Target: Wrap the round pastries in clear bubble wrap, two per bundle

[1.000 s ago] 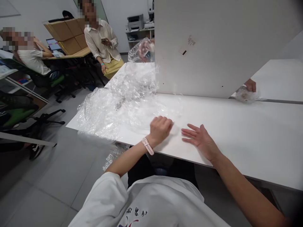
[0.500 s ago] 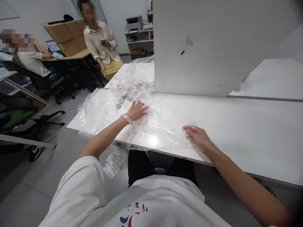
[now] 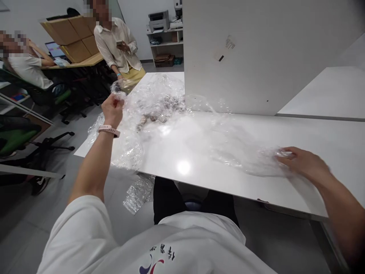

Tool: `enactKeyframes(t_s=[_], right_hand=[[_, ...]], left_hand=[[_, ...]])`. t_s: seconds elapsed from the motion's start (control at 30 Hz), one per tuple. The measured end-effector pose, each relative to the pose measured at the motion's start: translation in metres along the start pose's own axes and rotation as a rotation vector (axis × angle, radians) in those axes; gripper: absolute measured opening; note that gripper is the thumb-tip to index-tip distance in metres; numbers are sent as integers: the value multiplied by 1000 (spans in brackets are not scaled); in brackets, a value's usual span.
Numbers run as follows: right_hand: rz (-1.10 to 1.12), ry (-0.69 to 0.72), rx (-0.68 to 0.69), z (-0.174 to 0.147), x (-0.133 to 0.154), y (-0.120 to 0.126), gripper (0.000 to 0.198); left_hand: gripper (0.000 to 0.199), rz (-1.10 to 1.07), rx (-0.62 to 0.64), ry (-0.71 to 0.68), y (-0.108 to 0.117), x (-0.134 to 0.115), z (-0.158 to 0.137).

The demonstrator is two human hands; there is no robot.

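Clear plastic wrap, thin and crinkled, trails across the white table. At its right end my right hand is closed on a bunched edge, partly blurred by motion. My left hand, with a pink wristband, is raised over the table's left side. Its fingers pinch a lifted part of the bubble wrap, which spreads in a loose heap below and to the right. Among the folds lie several small brownish items, too covered to name.
A large white panel stands upright at the table's back. More bubble wrap hangs beneath the front edge at left. A person in a cream shirt is beyond the table's far left. Cardboard boxes and a printer are farther back.
My left hand has gone from flat on the table to raised at left, pinching bubble wrap. My right hand has moved right, drawing the clear wrap along. The view has shifted slightly.
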State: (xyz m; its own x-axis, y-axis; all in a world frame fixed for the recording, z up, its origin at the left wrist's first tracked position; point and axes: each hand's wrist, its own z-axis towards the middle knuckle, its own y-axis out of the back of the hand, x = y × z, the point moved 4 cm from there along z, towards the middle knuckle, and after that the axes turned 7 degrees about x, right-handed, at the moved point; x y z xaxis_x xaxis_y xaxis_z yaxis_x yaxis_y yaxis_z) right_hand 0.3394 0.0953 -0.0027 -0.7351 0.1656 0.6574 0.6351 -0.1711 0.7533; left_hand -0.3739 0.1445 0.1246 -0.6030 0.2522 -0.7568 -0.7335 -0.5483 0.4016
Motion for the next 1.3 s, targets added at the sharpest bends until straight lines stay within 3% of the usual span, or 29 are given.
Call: enactKeyframes(t_s=[0.1,0.17,0.2,0.27,0.37,0.4,0.47,0.53,0.57,0.63,0.73,0.8,0.83,0.9,1.0,1.07,1.13,1.2,1.23,1.3], right_hand=[[-273,193,-181,-11,30,19,51],[-227,407,-238,-25,67,10,46],[-174,515,-190,-30,85,-4,44],[-110,681,47,-39,115,-45,48],[-144,778,474,-55,134,-111,62],[-153,798,585,-63,135,-125,64],[-131,862,749,-83,137,-136,58],[-61,925,870,-105,141,-129,48],[-3,936,899,-114,144,-122,41],[138,911,862,-123,150,-106,31],[177,848,653,-117,145,-93,37],[-19,895,566,-108,130,-96,56],[-151,936,548,-103,119,-100,68],[-377,1006,524,-90,96,-105,87],[-528,1006,398,-73,76,-94,83],[-518,990,244,-72,79,-80,61],[-447,1004,116,-81,93,-69,40],[-354,1054,80,-94,112,-70,30],[-311,1078,92,-99,122,-74,28],[-245,1119,140,-105,141,-86,26]], left_hand=[[27,317,42,23,25,11,-9],[29,430,56,70,29,22,-16],[31,432,43,117,29,27,-18],[36,402,-43,276,27,37,-19],[35,334,-250,492,27,31,-21],[35,350,-327,491,27,20,-23],[43,436,-438,276,22,-19,-30],[49,482,-458,-137,4,-68,-52],[43,448,-406,-346,-11,-92,-69],[28,298,-120,-509,-52,-124,-109],[32,226,624,-508,-134,-141,-175],[66,351,1046,-440,-178,-130,-210],[84,431,1191,-384,-193,-121,-220],[102,556,1344,-270,-208,-105,-222],[89,517,1416,-159,-206,-95,-194],[61,410,1318,-68,-195,-92,-162],[39,428,996,36,-178,-80,-123],[32,593,646,105,-161,-59,-90],[30,690,541,130,-156,-47,-79],[33,825,486,175,-157,-21,-65]])
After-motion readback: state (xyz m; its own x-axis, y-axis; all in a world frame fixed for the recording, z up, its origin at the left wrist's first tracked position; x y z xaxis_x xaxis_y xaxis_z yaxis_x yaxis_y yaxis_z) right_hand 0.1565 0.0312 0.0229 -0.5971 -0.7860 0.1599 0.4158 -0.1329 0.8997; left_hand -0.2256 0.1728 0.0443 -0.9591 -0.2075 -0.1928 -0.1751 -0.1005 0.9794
